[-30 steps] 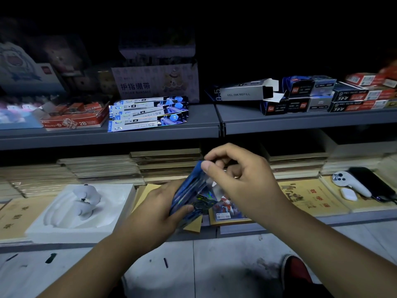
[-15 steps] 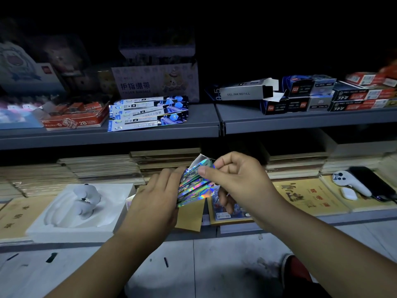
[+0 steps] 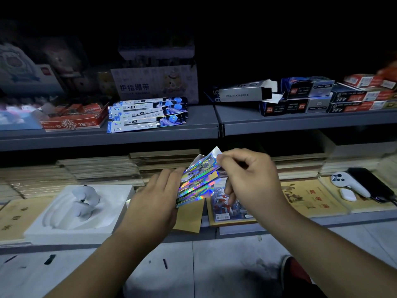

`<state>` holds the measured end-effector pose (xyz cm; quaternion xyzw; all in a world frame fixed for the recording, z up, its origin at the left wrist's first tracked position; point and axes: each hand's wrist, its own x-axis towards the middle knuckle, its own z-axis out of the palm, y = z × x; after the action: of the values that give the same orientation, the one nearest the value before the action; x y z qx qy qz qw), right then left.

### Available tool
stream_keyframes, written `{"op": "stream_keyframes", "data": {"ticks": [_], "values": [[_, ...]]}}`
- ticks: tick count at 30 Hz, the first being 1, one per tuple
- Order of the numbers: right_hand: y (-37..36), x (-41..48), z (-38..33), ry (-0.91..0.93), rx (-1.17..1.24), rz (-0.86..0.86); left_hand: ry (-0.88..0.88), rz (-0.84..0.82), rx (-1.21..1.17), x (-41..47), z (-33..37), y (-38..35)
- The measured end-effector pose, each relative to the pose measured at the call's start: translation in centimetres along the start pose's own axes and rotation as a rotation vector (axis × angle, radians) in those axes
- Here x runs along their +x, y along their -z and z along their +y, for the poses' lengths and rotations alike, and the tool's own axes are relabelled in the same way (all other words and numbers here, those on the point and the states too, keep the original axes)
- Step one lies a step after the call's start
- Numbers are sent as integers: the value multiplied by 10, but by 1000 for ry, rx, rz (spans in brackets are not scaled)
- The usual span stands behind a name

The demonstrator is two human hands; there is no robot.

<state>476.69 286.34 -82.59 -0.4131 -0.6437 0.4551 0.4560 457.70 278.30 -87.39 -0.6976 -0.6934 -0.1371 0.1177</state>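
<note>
1. The left hand (image 3: 153,203) holds a fan of holographic foil packs (image 3: 196,188) by their left ends. Its fingers lie nearly straight along them and its thumb is hidden.
2. The foil packs are in mid-air between the two hands, above the front of the lower shelf (image 3: 268,227).
3. The right hand (image 3: 255,179) pinches the upper right corner of the top pack (image 3: 209,162) between thumb and forefinger, with its other fingers curled under.
4. Half a second ago the top pack lay closer on the fan; it now stands out farther up and to the right. A second ago the packs were turned edge-on and looked dark blue.
5. On the lower shelf, from the left, are a white moulded tray (image 3: 116,203) with a white controller (image 3: 86,198), brown notebooks (image 3: 309,198), another controller (image 3: 349,182) and a black phone (image 3: 369,181).
6. The upper shelf (image 3: 202,123) carries a red box (image 3: 75,120), blue pen packs (image 3: 146,115), a box marked GEL INK REFILL (image 3: 242,94) and dark boxes (image 3: 300,97). The room is dim, with a pale tiled floor (image 3: 225,265).
</note>
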Motion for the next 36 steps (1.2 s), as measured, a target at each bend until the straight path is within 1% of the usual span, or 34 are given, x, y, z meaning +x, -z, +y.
{"op": "stream_keyframes", "data": {"ticks": [4,8,14,18,23,26,32,36], "values": [[1,0,-3,17,73,49,0,-25,-71,-1,-3,-1],[3,3,-4,-6,184,112,4,-17,-151,-2,-7,-2],[1,3,-1,-85,179,-3,-9,-36,-127,-2,-7,-2],[3,5,-1,-106,184,-2,-8,-25,-96,-1,-5,-2],[3,5,-2,-124,195,-5,4,-12,-161,-3,-8,-5],[4,5,-4,-84,184,29,23,-12,-204,-3,-8,-6],[7,4,-11,-33,273,122,34,-6,-261,-3,-8,-9],[15,6,-22,23,359,257,51,20,-298,-2,-12,-12]]}}
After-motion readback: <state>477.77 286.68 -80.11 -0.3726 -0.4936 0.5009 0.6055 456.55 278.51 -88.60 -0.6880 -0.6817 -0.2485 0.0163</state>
